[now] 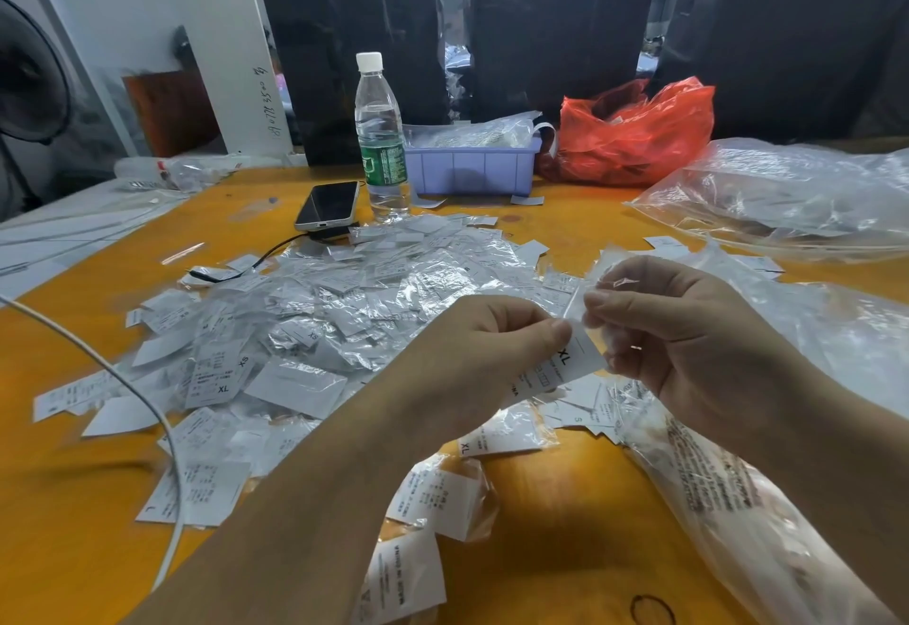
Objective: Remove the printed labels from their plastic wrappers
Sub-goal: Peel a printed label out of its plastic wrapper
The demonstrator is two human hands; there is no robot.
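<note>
Label, marked XL, sits centre frame, pinched by left hand; right hand pinches its clear wrapper. I'd pull apart steadily, grip near the opening, so film doesn't tear. Orange table below, pile mid-left, bottle upper centre.

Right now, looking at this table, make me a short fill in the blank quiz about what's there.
1. The label pinched by the left hand reads size ____.
2. The water bottle has a ____ cap.
3. The bag behind the tray is ____.
4. The right hand grips a clear plastic ____.

Answers: XL; white; red; wrapper
</note>
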